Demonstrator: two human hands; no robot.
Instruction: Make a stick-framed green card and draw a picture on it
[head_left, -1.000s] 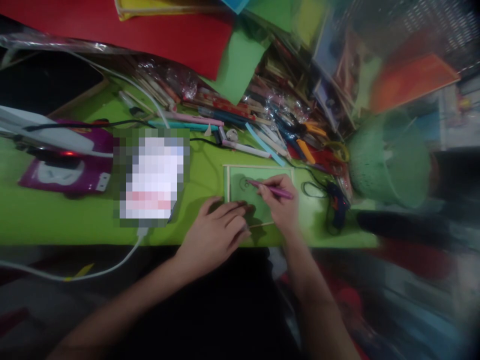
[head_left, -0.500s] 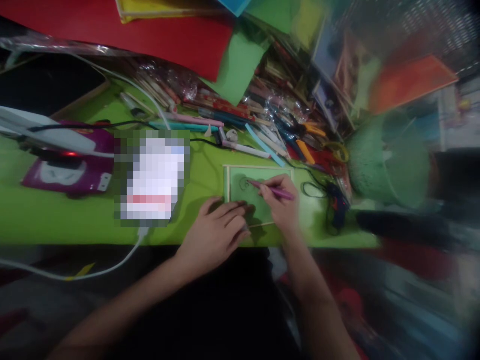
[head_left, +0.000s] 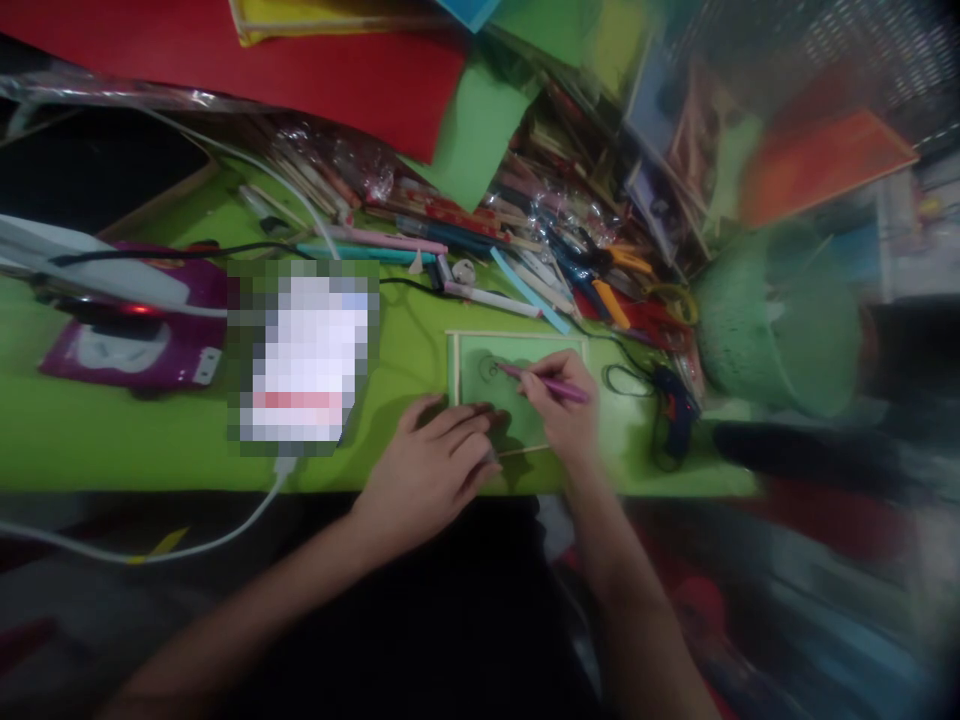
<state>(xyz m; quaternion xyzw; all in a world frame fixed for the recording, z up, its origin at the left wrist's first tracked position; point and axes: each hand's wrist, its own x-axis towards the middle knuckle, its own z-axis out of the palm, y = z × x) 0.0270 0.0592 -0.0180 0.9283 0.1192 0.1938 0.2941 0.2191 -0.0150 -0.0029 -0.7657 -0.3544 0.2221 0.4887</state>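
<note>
One green panel (head_left: 471,352), edged with pale strips, lies in front of me near the front edge of the bench (head_left: 180,440). Dark curved marks (head_left: 486,374) show in its upper left part, and the tip of my purple pen (head_left: 566,389) is right at them. The fingers of my right hand (head_left: 570,410) are closed around that pen, the hand lying over the panel's right side. My left hand (head_left: 424,475) rests over the lower left corner, its fingers stretched out, loosely bent and gripping nothing that I can see.

Just behind the panel lie a light blue strip (head_left: 529,290) and a white pen (head_left: 495,298). To the right is a dark glue gun (head_left: 679,410) with its cord looped beside it, then a green bucket (head_left: 772,320). Left of my hands sits a device with a bright, blurred-out screen (head_left: 311,350), a white cable (head_left: 247,520) plugged into its near end. Farther back, a red sheet (head_left: 337,90) spreads over the clutter.
</note>
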